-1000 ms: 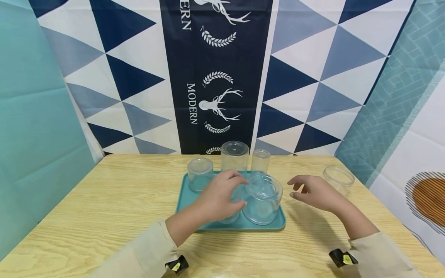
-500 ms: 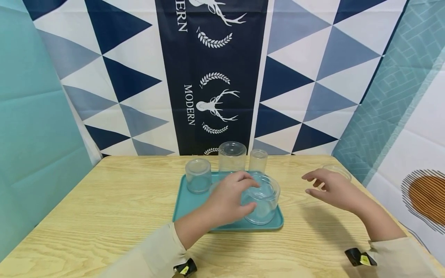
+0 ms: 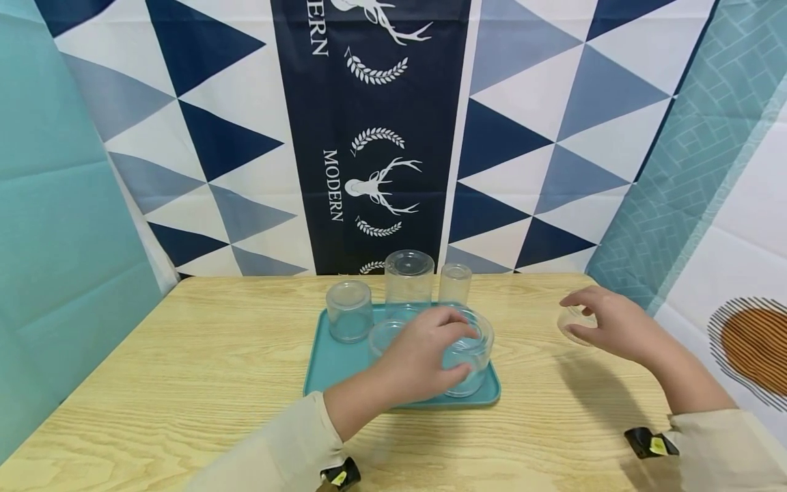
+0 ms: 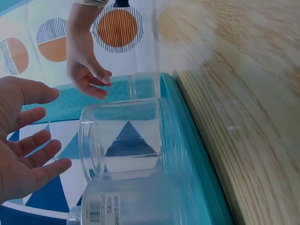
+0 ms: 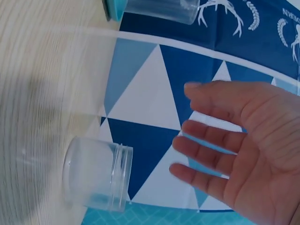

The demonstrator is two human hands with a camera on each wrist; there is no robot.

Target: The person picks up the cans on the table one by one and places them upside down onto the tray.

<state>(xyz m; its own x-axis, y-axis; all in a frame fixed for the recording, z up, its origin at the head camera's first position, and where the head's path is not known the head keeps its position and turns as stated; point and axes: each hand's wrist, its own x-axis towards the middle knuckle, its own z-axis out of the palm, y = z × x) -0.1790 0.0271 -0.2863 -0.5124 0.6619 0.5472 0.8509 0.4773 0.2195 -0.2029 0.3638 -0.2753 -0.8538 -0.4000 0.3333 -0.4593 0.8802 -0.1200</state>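
My left hand (image 3: 424,355) hovers over the front of a teal tray (image 3: 326,369), fingers spread and holding nothing. Behind it, partly covered, stands a wide clear plastic jar (image 3: 482,348). Another clear jar (image 3: 382,336) is partly hidden by the hand; in the left wrist view a clear jar (image 4: 145,204) carries a white barcode label. At the right, my right hand (image 3: 621,328) reaches toward a clear jar (image 5: 96,173) with a threaded rim, upright on the table. The right wrist view shows a gap between fingers and jar.
A short clear jar (image 3: 350,313) stands at the tray's back left. A tall jar (image 3: 408,280) and a narrow jar (image 3: 455,285) stand along its back edge. The wooden table (image 3: 233,342) meets a patterned cloth backdrop (image 3: 381,137) behind.
My right hand has moved right, away from the tray and to the jar at the table's right. My left hand has drifted slightly right across the tray's front.
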